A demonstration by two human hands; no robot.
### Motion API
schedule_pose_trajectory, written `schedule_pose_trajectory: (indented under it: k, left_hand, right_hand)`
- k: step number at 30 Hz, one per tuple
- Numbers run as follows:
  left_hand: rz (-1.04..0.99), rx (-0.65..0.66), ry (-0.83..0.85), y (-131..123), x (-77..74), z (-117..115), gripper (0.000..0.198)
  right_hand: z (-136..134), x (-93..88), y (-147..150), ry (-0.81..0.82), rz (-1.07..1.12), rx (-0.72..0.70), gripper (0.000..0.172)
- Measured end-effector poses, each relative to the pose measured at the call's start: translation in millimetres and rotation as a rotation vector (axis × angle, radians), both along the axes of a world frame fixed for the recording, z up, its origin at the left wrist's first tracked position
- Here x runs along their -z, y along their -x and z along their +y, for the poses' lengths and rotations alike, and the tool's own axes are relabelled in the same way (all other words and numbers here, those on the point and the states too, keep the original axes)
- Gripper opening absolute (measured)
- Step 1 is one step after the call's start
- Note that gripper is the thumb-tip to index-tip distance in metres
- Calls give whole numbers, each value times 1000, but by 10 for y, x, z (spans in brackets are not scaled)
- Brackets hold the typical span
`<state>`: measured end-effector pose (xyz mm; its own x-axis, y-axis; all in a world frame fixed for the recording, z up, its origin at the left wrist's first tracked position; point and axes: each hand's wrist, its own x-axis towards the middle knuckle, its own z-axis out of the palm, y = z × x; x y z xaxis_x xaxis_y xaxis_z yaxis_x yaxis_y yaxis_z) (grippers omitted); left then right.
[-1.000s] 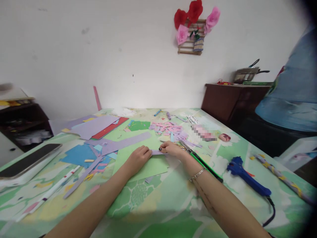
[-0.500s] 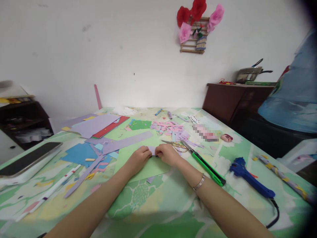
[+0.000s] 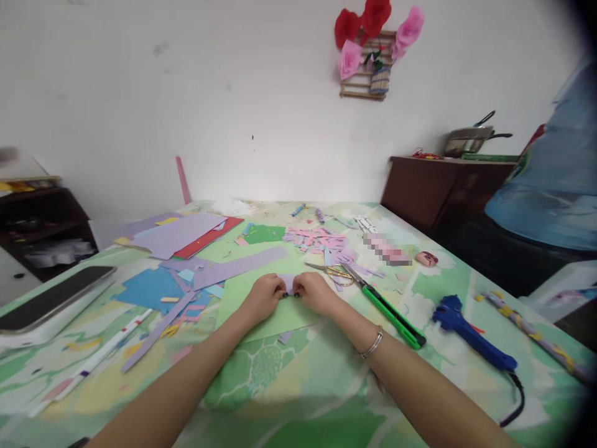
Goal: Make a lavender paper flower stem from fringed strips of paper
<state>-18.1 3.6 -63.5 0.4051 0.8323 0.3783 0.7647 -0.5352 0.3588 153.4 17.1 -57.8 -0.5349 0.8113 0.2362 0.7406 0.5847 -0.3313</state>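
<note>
Between my two hands is a small piece of purple paper (image 3: 289, 284), held above a light green sheet (image 3: 270, 320). My left hand (image 3: 265, 296) pinches its left end, fingers curled. At the right end my right hand (image 3: 316, 292) grips it the same way, a silver bangle on that wrist. Most of the paper's lower edge is hidden by the fingertips. Just beyond my right hand lie gold-handled scissors (image 3: 342, 274) and a green utility knife (image 3: 392, 316) with its blade out. A long purple paper strip (image 3: 242, 267) rests on the green sheet beyond my left hand.
Pink paper scraps (image 3: 317, 239) are heaped behind the hands. To the left are blue paper (image 3: 149, 291), stacked coloured sheets (image 3: 181, 235) and a phone (image 3: 56, 298). A blue glue gun (image 3: 476, 333) with a cord lies right, beside a decorated stick (image 3: 532, 330).
Both hands stay in nearly the same place on the purple paper. The fingers have shifted slightly, with the fingertips now turned a little more toward me.
</note>
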Motion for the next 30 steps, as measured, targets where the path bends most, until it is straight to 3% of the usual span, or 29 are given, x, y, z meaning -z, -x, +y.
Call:
schedule_pose_trajectory:
  k: [4, 7, 14, 20, 24, 30]
  left_hand:
    - [79, 77, -142, -20, 34, -54, 16]
    - [87, 131, -157, -33, 54, -49, 16]
    - [43, 66, -35, -36, 44, 68, 16]
    - [-36, 145, 53, 221, -45, 148, 11]
    - [-58, 38, 147, 376, -59, 220, 12]
    - [-32, -106, 251, 375, -94, 255, 20]
  right_hand:
    - [-12, 17, -41, -67, 11, -47, 22]
    - [-29, 46, -41, -125, -12, -64, 23]
    - [22, 83, 51, -30, -53, 83, 19]
    - [104, 6, -139, 46, -19, 110, 16]
    - [141, -61, -263, 134, 10, 197, 13]
    - [194, -101, -181, 213, 21, 379, 13]
